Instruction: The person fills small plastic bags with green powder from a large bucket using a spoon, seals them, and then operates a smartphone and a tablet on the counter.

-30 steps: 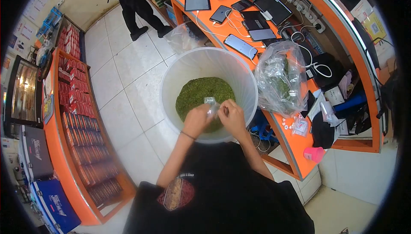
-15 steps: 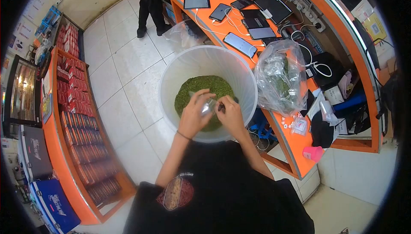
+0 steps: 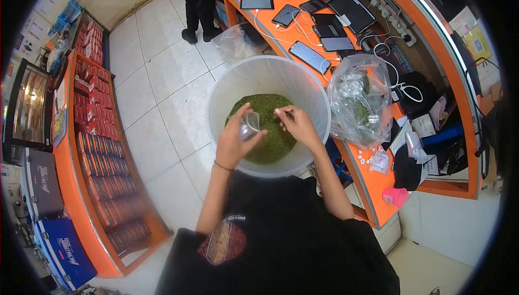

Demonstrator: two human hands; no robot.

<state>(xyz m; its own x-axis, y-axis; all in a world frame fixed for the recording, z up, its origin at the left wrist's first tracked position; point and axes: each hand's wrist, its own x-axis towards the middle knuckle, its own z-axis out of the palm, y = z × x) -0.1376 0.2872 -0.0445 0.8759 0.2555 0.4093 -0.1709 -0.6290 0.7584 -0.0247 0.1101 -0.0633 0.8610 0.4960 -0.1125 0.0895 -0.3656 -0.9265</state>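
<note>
Clear bag [image 3: 250, 126] in L hand [image 3: 231, 145], fingers curled, thumb out; R hand [image 3: 302, 128] pinched on dk item [image 3: 290, 115], over green flakes [image 3: 277, 150].

Nothing reliably legible. White lettering [image 3: 67, 249] on blue rectangular hard case [image 3: 70, 267] and dark-grey rectangular hard case [image 3: 48, 193], both well left of left hand [image 3: 232, 145]: too blurred. Small letters [image 3: 234, 218] on black cloth shirt [image 3: 308, 241], bodyward of left hand: likewise unreadable.

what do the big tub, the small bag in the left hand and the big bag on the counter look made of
Big tub: probably plastic, cloudy with a soft sheen; its wall looks translucent.
Small bag: likely thin plastic, clear and shiny, judging by its glints.
Big bag: likely plastic film, glossy; see-through and creased.
</note>
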